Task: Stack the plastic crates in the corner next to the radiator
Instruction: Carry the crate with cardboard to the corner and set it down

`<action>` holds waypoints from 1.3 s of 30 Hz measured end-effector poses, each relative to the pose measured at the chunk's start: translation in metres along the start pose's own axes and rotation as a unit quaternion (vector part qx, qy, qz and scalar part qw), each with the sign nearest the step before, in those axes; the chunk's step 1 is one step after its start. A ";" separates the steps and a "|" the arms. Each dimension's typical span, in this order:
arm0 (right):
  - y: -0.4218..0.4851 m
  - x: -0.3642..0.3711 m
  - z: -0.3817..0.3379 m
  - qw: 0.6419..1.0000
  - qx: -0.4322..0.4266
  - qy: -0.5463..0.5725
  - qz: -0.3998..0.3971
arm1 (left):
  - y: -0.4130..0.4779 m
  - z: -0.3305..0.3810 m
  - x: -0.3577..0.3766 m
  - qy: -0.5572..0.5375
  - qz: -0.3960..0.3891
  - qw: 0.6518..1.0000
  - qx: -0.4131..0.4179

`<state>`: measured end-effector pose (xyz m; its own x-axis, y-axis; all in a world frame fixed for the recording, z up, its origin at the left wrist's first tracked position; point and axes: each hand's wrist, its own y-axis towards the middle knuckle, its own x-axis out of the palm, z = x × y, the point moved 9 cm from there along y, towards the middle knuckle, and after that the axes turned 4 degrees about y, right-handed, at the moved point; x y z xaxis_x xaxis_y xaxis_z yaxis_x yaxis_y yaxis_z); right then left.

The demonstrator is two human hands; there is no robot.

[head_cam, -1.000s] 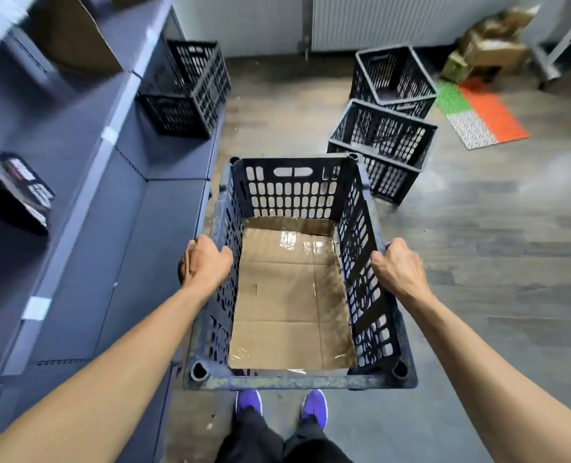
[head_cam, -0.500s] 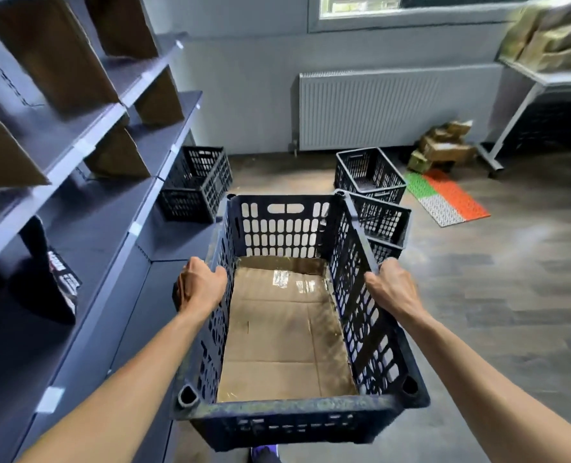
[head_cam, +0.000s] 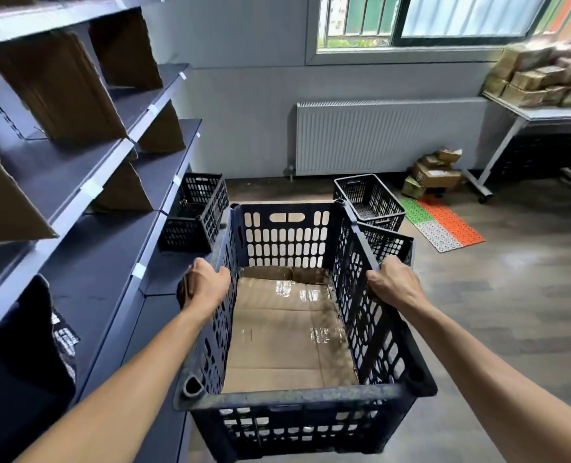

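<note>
Grey shelving (head_cam: 77, 202) with cardboard dividers (head_cam: 60, 85) fills the left wall, and a small black crate (head_cam: 194, 212) rests on its lowest shelf near the corner. Just right of it, the left hand (head_cam: 205, 285) curls over the left rim of a large dark crate (head_cam: 297, 426), held off the floor in front of the person, with a flat cardboard sheet (head_cam: 287, 339) lining its bottom. The right hand (head_cam: 394, 284) clamps the opposite rim, so the hands are apart with the crate between them. Beyond its right wall, two more black crates (head_cam: 370, 198) stand on the wood floor (head_cam: 511, 312) below the white radiator (head_cam: 387, 135), with a green-and-orange mat (head_cam: 444, 222) further right. This looks like the carrying step. Next, the crate needs walking forward to the corner and lowering squarely, so the others can stack on it.
</note>
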<state>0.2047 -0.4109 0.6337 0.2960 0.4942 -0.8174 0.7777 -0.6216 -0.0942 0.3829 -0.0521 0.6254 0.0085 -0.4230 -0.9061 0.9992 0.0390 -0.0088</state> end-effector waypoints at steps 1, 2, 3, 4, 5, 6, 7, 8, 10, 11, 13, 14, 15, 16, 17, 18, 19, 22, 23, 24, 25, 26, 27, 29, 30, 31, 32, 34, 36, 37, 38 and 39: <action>0.007 -0.001 -0.004 1.000 -0.001 0.004 0.006 | 0.009 0.004 -0.004 -0.007 0.005 1.000 0.004; 0.015 -0.003 -0.009 1.000 -0.003 0.010 0.010 | 0.017 0.008 -0.008 -0.014 0.008 1.000 0.008; 0.022 -0.004 -0.013 1.000 -0.006 0.012 0.011 | 0.023 0.013 -0.011 -0.018 0.011 1.000 0.013; 0.031 -0.005 -0.018 1.000 -0.010 0.015 0.012 | 0.030 0.018 -0.015 -0.022 0.015 1.000 0.017; 0.040 -0.007 -0.023 1.000 -0.014 0.021 0.014 | 0.037 0.023 -0.018 -0.027 0.017 0.999 0.021; 0.050 -0.008 -0.026 0.999 -0.018 0.025 0.015 | 0.043 0.028 -0.019 -0.032 0.019 0.999 0.024; 0.061 -0.009 -0.029 0.999 -0.023 0.028 0.016 | 0.049 0.033 -0.020 -0.036 0.020 0.999 0.026; 0.069 -0.009 -0.031 0.999 -0.024 0.032 0.016 | 0.055 0.036 -0.019 -0.038 0.021 0.999 0.028; 0.090 -0.007 -0.033 0.998 -0.029 0.047 0.015 | 0.070 0.044 -0.016 -0.042 0.025 0.998 0.029; 0.102 -0.006 -0.035 0.998 -0.032 0.050 0.015 | 0.078 0.048 -0.013 -0.044 0.028 0.998 0.028; 0.124 -0.006 -0.039 0.998 -0.034 0.052 0.011 | 0.092 0.057 -0.009 -0.047 0.033 0.998 0.025; 0.138 -0.005 -0.040 0.998 -0.033 0.050 0.004 | 0.099 0.063 -0.005 -0.048 0.035 0.998 0.020; 0.152 -0.004 -0.040 0.998 -0.035 0.046 -0.005 | 0.105 0.069 -0.002 -0.047 0.036 0.998 0.013; 0.165 -0.003 -0.041 0.998 -0.038 0.042 -0.013 | 0.112 0.074 0.001 -0.047 0.037 0.998 0.009; 0.176 -0.001 -0.040 0.998 -0.038 0.039 -0.019 | 0.116 0.079 0.004 -0.049 0.038 0.998 0.005; 0.189 -0.001 -0.039 0.998 -0.035 0.038 -0.023 | 0.123 0.084 0.006 -0.049 0.041 0.998 0.002; 0.200 0.000 -0.040 0.998 -0.036 0.039 -0.027 | 0.130 0.090 0.007 -0.049 0.043 0.998 -0.001; 0.233 0.001 -0.043 0.996 -0.046 0.059 -0.043 | 0.150 0.103 0.010 -0.060 0.048 0.997 -0.019; 0.241 0.000 -0.046 0.996 -0.047 0.063 -0.047 | 0.155 0.107 0.011 -0.062 0.049 0.997 -0.022; 0.251 0.000 -0.049 0.996 -0.048 0.061 -0.051 | 0.161 0.111 0.012 -0.062 0.049 0.997 -0.025; 0.259 0.001 -0.051 0.996 -0.050 0.056 -0.051 | 0.166 0.113 0.014 -0.062 0.048 0.997 -0.030; 0.267 0.000 -0.053 0.996 -0.050 0.052 -0.046 | 0.173 0.116 0.015 -0.062 0.048 0.996 -0.032; 0.277 0.001 -0.056 0.997 -0.051 0.048 -0.044 | 0.181 0.120 0.016 -0.061 0.049 0.996 -0.033; 0.295 0.004 -0.065 0.996 -0.055 0.051 -0.049 | 0.200 0.125 0.020 -0.063 0.048 0.996 -0.034; 0.304 0.006 -0.068 0.996 -0.055 0.052 -0.050 | 0.210 0.127 0.022 -0.065 0.046 0.996 -0.035; 0.313 0.008 -0.072 0.996 -0.054 0.052 -0.051 | 0.220 0.129 0.024 -0.068 0.044 0.996 -0.034; 0.322 0.010 -0.076 0.996 -0.051 0.051 -0.050 | 0.231 0.131 0.027 -0.070 0.043 0.996 -0.032; 0.334 0.015 -0.086 0.997 -0.045 0.051 -0.049 | 0.253 0.134 0.031 -0.073 0.040 0.996 -0.028; 0.352 0.021 -0.097 0.997 -0.040 0.047 -0.044 | 0.279 0.134 0.037 -0.087 0.026 0.995 -0.032; 0.362 0.025 -0.103 0.998 -0.037 0.041 -0.043 | 0.294 0.135 0.041 -0.093 0.020 0.995 -0.034; 0.370 0.028 -0.107 0.998 -0.031 0.034 -0.045 | 0.306 0.135 0.043 -0.096 0.017 0.995 -0.033; 0.380 0.032 -0.112 0.998 -0.024 0.034 -0.046 | 0.321 0.137 0.044 -0.101 0.014 0.994 -0.032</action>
<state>0.5725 -0.5630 0.6353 0.2576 0.5884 -0.7664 0.8288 -0.5423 -0.1377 0.7098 -0.1826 0.6407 0.0497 -0.5946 -0.8025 0.9939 0.1084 -0.0188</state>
